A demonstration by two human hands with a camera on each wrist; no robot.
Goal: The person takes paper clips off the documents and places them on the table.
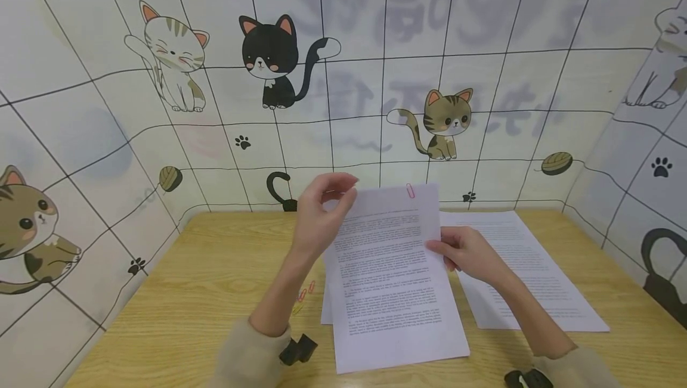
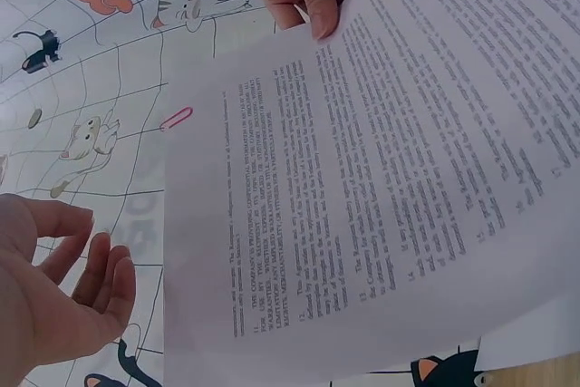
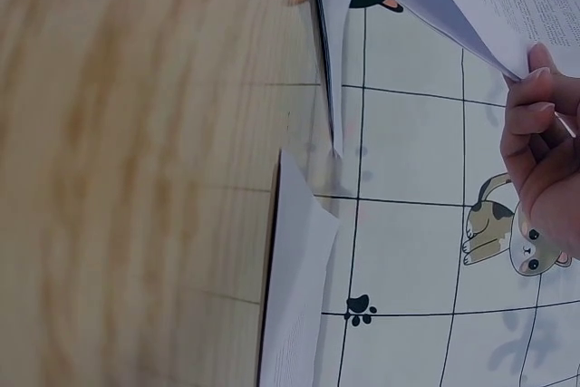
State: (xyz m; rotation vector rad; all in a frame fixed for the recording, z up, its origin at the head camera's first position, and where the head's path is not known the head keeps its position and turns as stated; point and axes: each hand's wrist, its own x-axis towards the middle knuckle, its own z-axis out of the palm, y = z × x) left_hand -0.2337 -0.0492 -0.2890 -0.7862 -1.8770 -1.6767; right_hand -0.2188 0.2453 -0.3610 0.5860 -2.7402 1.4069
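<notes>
My right hand (image 1: 467,252) pinches the right edge of several printed sheets (image 1: 389,275), thumb in front. The sheets stand tilted up over the table, and a pink paper clip (image 1: 410,191) sits on their top edge toward the right. In the left wrist view the same clip (image 2: 178,118) lies flat across the paper's margin. My left hand (image 1: 324,212) hovers by the top left corner, fingers loosely bent. A gap shows between that hand (image 2: 68,287) and the paper in the left wrist view, with nothing in its fingers.
Several pink and yellow paper clips (image 1: 307,292) lie on the wooden table (image 1: 214,275), partly behind my left forearm. Another stack of printed paper (image 1: 537,281) lies to the right. More paper (image 1: 326,310) shows behind the held sheets. A cat-patterned cloth wall (image 1: 354,90) encloses the table.
</notes>
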